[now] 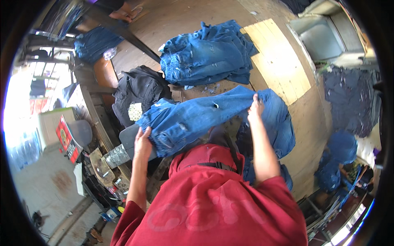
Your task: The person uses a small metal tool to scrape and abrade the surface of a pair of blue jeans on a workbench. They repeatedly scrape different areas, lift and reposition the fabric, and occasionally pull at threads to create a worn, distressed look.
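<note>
I hold a pair of blue distressed jeans (193,119) stretched between both hands above the wooden table (279,69). My left hand (142,141) grips the end of the jeans at the lower left. My right hand (256,107) grips the fabric at the upper right, fingers closed on it. The rest of the jeans hangs down past my right arm over more blue denim (283,127) at the table's near edge. My red shirt fills the lower middle of the view.
A stack of folded blue jeans (209,53) lies on the table farther off. A black garment (137,94) lies to its left. Dark denim piles (349,98) sit at right, more jeans (94,43) at upper left. Another person's feet (127,14) show at top.
</note>
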A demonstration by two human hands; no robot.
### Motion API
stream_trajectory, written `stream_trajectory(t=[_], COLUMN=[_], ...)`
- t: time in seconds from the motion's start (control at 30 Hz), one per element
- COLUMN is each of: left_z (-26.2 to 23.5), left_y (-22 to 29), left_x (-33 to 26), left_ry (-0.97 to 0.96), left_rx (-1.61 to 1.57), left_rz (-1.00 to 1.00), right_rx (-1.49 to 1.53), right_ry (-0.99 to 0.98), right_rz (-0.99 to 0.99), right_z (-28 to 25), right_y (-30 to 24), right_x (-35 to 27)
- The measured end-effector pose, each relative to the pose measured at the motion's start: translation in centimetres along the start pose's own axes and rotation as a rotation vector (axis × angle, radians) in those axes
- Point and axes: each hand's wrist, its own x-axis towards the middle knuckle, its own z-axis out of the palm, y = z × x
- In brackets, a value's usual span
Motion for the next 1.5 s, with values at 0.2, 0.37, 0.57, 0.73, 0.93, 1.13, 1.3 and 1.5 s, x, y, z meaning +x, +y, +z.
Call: stream_trajectory(t=[0.2,0.37,0.57,0.73,0.93,1.13,1.3,1.5], left_z=[21.7,36.8,38.6,28.7,9.7,3.7,8.8,21.6], left_y=[-4.4,-1.6,9.3,13.7,14.0,10.9,7.1,0.4], left_x=[2.1,7.1,18.3,27.2,29.0,20.1,17.7,11.6], left_ry=[-0.47,-0.647,-0.714,-0.75,0.075,0.117,-0.096,-0.447], left_rx=[-0.063,0.013,0.08,0.259,0.581,0.989,1.094,1.03], left_rz=[-0.112,-0.021,0.161,0.193,0.02,-0.034,0.193,0.471], right_rx=[0.096,0.256,-0.25,-0.745,-1.416,-1.771,-1.77,-1.733], right_ry=[0.194,0.136,-0.126,-0.161,-0.412,-0.244,-0.505,-0.38], right_rz=[-0.092,-0.211,-0.309,-0.308,-0.328,-0.481,-0.271,-0.415], right_z=[-12.4,-19.4,-24.1,-25.6,-29.4,-32.7,-34.9,-33.1], right_y=[-12.0,-25.9,-27.9,-14.1,2.4,11.0,8.3,10.9], right_x=[16.2,19.2,19.5,20.6,12.2,8.3,10.6,7.6])
